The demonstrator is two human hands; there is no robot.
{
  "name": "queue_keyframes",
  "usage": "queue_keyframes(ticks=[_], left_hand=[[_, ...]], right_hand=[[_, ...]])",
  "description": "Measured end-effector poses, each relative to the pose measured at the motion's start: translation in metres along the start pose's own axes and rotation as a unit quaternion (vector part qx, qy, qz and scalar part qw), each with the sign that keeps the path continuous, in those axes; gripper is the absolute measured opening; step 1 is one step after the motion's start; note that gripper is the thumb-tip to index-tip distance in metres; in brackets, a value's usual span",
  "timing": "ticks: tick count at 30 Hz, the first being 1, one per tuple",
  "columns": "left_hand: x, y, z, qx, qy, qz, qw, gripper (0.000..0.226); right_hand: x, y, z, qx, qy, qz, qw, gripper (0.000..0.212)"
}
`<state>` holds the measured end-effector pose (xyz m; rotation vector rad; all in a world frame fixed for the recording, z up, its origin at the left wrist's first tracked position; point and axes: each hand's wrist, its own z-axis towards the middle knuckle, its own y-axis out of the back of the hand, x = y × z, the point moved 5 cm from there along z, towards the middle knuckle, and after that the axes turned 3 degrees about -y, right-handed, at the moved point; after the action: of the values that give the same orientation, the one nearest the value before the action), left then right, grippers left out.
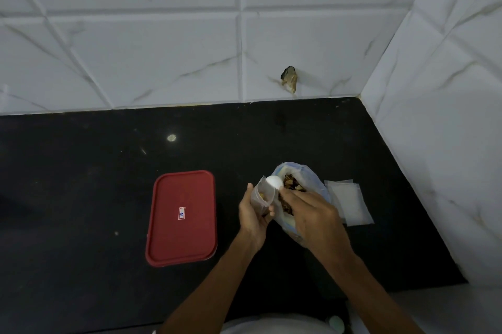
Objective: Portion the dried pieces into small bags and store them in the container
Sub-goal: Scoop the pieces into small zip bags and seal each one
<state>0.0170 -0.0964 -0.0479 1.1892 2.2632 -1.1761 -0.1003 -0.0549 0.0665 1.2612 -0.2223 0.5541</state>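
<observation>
Clear, crinkly film: the left hand point(254, 216) pinches a small bag point(262, 197) with its mouth held open. The right hand point(315, 214), fingers curled, holds a round white scoop point(273, 182) at that mouth. I'd keep the mouth wide and the scoop low, so the brittle brown pieces point(292, 185) don't scatter. They sit in the floppy big bag point(312, 178) just beyond. Flat spare bags point(350, 206) lie to the right. The smooth red container point(181, 238), lid on, is to the left on the glossy black desk point(81, 197).

Left hand point(255, 215) grips a small bag point(261, 196); right hand point(312, 214), palm down, holds a white scoop point(273, 182).
</observation>
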Motion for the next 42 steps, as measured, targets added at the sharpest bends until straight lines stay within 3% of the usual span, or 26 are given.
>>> queue_keyframes(ticks=[3, 6, 11, 13, 16, 19, 22, 26, 29, 33, 37, 40, 42], left_hand=[[-0.004, 0.001, -0.002, 0.004, -0.007, 0.004, 1.000, 0.051], [-0.007, 0.003, -0.001, 0.002, -0.026, 0.010, 1.000, 0.053], [-0.008, 0.004, 0.000, -0.010, -0.048, 0.017, 0.999, 0.053], [-0.008, 0.002, -0.001, -0.009, -0.048, 0.017, 0.999, 0.052], [-0.010, 0.000, -0.001, -0.014, -0.049, 0.021, 0.998, 0.052], [-0.012, -0.001, 0.001, -0.029, -0.062, 0.043, 0.997, 0.054], [-0.013, -0.003, 0.003, -0.028, -0.080, 0.067, 0.994, 0.057], [-0.016, -0.005, 0.004, -0.052, -0.096, 0.071, 0.992, 0.056], [-0.021, -0.002, 0.003, -0.091, -0.116, 0.058, 0.987, 0.039], [-0.028, 0.003, 0.003, -0.135, -0.153, 0.072, 0.976, 0.036], [-0.049, -0.010, -0.012, -0.040, -0.226, 0.129, 0.965, 0.041], [-0.077, -0.028, -0.033, 0.099, -0.288, 0.195, 0.932, 0.039], [-0.093, -0.036, -0.044, 0.150, -0.307, 0.232, 0.910, 0.036]], right_hand=[[-0.018, 0.016, 0.007, -0.050, -0.109, 0.046, 0.992, 0.012], [-0.053, 0.013, 0.003, -0.020, -0.224, 0.061, 0.972, 0.013], [-0.077, -0.004, 0.000, 0.043, -0.277, 0.061, 0.958, 0.012], [-0.074, -0.007, 0.002, 0.061, -0.265, 0.038, 0.962, 0.012], [-0.058, -0.001, 0.011, 0.031, -0.163, -0.068, 0.984, 0.012], [-0.029, 0.001, 0.020, 0.058, -0.098, -0.010, 0.994, 0.031], [-0.001, -0.003, 0.029, 0.087, -0.047, 0.009, 0.995, 0.032], [0.008, -0.004, 0.037, 0.096, -0.075, 0.069, 0.990, 0.015], [0.007, -0.003, 0.041, 0.117, -0.094, 0.040, 0.988, 0.004], [0.005, 0.013, 0.050, 0.077, -0.076, 0.032, 0.994, 0.016], [0.008, 0.031, 0.063, 0.098, -0.033, 0.089, 0.991, 0.009], [0.006, 0.046, 0.072, 0.118, -0.012, 0.116, 0.986, 0.009], [0.005, 0.052, 0.078, 0.134, 0.002, 0.115, 0.984, 0.010]])
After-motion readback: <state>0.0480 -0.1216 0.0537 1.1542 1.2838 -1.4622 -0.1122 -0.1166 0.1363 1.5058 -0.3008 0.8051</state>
